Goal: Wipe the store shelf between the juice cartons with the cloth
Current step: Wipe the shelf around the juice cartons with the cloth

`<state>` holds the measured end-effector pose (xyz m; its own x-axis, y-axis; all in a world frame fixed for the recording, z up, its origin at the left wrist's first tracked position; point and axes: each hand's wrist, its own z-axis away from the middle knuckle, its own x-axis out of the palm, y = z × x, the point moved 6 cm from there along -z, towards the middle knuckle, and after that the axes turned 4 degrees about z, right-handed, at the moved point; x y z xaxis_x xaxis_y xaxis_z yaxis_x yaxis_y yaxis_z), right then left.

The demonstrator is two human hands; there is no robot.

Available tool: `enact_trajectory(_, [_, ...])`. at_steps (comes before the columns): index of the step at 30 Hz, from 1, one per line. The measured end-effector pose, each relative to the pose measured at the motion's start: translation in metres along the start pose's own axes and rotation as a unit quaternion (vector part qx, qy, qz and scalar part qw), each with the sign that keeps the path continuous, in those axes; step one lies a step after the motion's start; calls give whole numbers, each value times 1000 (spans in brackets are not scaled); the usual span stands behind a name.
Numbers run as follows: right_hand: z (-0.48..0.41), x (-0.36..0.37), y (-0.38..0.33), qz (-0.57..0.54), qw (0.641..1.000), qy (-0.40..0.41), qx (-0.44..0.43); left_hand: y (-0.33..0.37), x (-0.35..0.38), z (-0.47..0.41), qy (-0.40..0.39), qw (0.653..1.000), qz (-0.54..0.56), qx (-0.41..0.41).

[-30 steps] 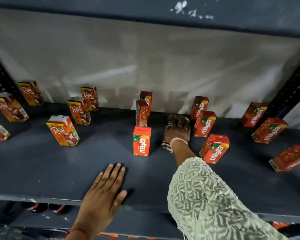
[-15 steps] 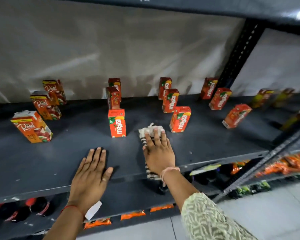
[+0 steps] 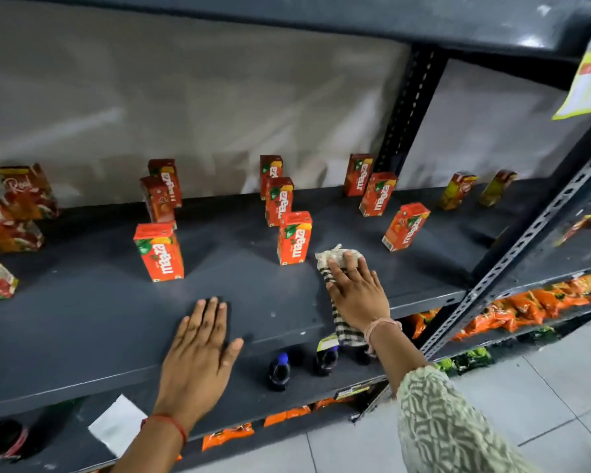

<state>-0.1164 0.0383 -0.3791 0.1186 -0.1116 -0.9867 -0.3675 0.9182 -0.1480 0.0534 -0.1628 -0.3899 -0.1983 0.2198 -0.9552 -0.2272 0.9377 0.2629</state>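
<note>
A dark grey shelf [image 3: 82,319] carries several red-orange Maaza juice cartons in rows running front to back. My right hand [image 3: 357,295] presses flat on a striped cloth [image 3: 338,257], just right of the front carton of the middle row [image 3: 294,237] and left of a tilted carton [image 3: 406,227]. The cloth's tail hangs over the shelf's front edge. My left hand [image 3: 198,353] lies flat, fingers apart, on the shelf near its front edge, below another front carton [image 3: 159,252].
Red Real cartons [image 3: 11,227] stand at the left. A perforated metal upright [image 3: 512,257] slants down at the right. Dark bottles [image 3: 279,370] and orange packets [image 3: 539,302] fill the lower shelves. Yellow-green cartons [image 3: 458,191] stand far right.
My right hand with the cloth has pulled from the back of the shelf to the front, then shifted right past the middle row of cartons. The view has swung right.
</note>
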Motion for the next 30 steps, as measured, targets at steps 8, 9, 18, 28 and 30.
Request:
enact_trajectory(8, [-131,-6,-6,21,993,-13,-118,50,23,-45,40,999,4,-32])
enact_trajectory(9, [-146,-7,-9,17,992,-13,-122,49,24,-46,48,998,4,-32])
enact_trajectory(18, [-202,-17,18,-12,1000,26,-6,46,22,-48,39,998,-2,-43])
enact_trajectory(28, [-12,-12,51,-39,996,55,-56,51,22,-47,62,997,-14,-49])
enact_trajectory(30, [7,-13,67,-38,997,65,-36,53,22,-46,54,997,-12,-45])
